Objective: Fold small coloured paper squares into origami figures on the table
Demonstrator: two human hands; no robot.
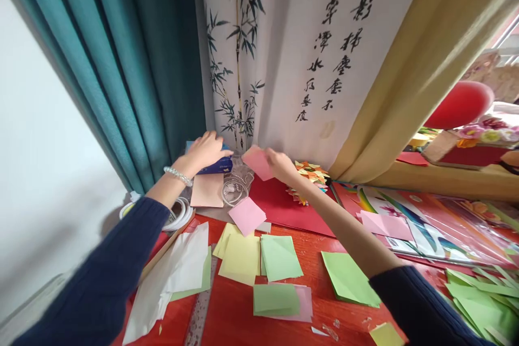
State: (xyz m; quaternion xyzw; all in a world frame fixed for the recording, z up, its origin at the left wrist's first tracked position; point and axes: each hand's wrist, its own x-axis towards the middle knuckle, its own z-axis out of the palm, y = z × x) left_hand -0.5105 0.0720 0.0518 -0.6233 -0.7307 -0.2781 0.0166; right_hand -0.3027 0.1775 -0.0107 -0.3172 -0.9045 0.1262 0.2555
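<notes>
Green paper pile (482,303) toward right edge of desk (231,319). Yellow sheets (240,257) and light-green sheets (283,258) mid-desk, side by side. Toward far edge: right hand (281,165) pinching pink sheet (255,160), left hand (206,150) at blue box (219,166), grip unclear. Bamboo hanging (292,54) behind.

Head camera looks forward and down, seemingly near the table (233,316).

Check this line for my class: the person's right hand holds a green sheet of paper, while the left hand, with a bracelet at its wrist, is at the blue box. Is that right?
Not quite: the head view shows that the sheet of paper in the right hand is pink, not green. The left hand, with a bracelet at its wrist, is at the blue box.
</notes>
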